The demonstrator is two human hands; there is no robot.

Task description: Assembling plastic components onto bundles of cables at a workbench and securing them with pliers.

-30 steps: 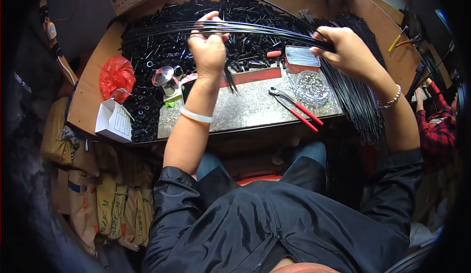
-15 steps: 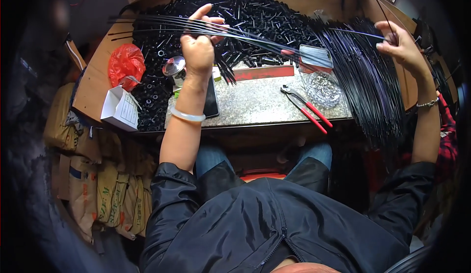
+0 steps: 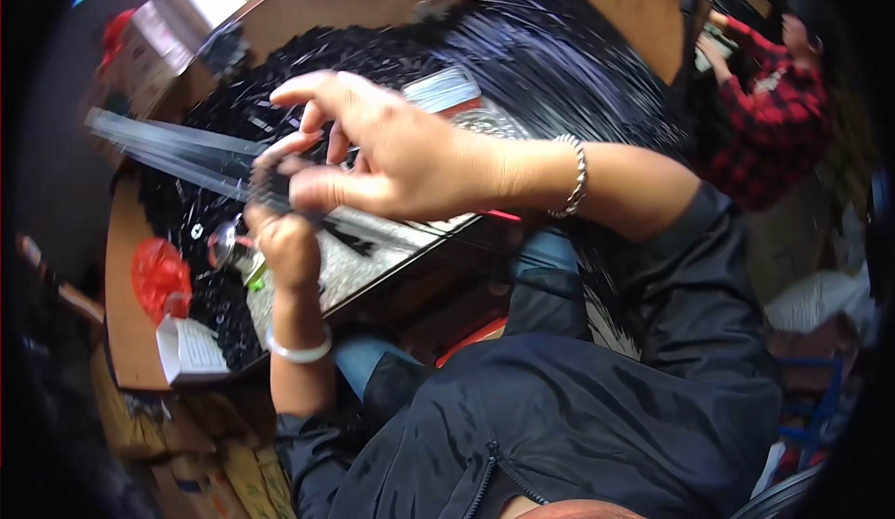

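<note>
Head view showed a bundle of thin dark rods (image 3: 172, 139) fanning leftward beyond the speckled slab (image 3: 359, 270), probably light, springy and slick, best gripped where they converged. The left hand (image 3: 287, 239), raised near the slab's left part, was wrapped there; the right hand (image 3: 382, 151) arched back-upward above the slab, thumb and forefinger apart, any pinch too blurred to tell.

A bundle of long, thin rods (image 3: 154, 135) is held aloft in the left hand (image 3: 287, 244). It is pointed toward the left of the view, its far end slightly higher. By blur it is smeared into greyish, see-through bands; single rods cannot be counted.
</note>
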